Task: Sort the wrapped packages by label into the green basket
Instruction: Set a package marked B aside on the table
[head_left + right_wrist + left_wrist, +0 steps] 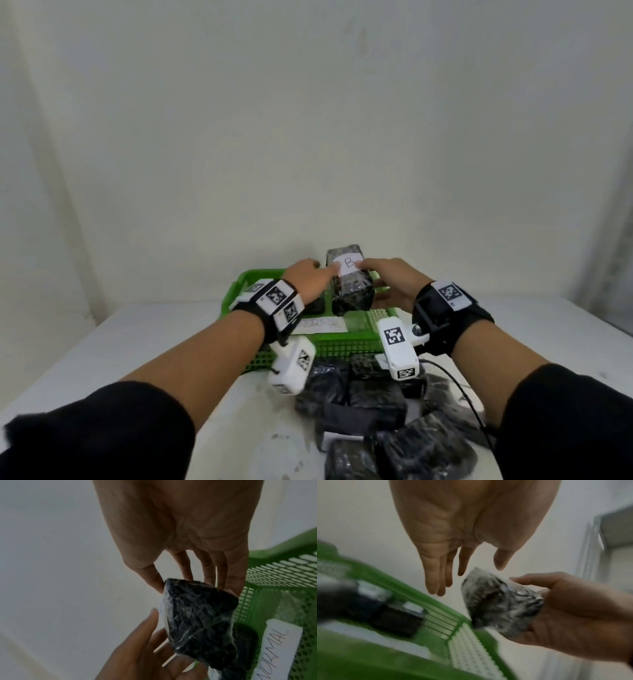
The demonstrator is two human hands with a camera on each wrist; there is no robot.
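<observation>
Holding the B-labelled package raised above the green basket, label up for reading; right hand gripping its side, left hand with fingers straight alongside, steadying; remaining packages heaped on the worktop beneath the wrists.

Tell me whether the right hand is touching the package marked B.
Touching. The right wrist view shows the right hand with its thumb and fingertips pressed on the top edge of the package marked B; the head view shows its fingers on the label.
</observation>
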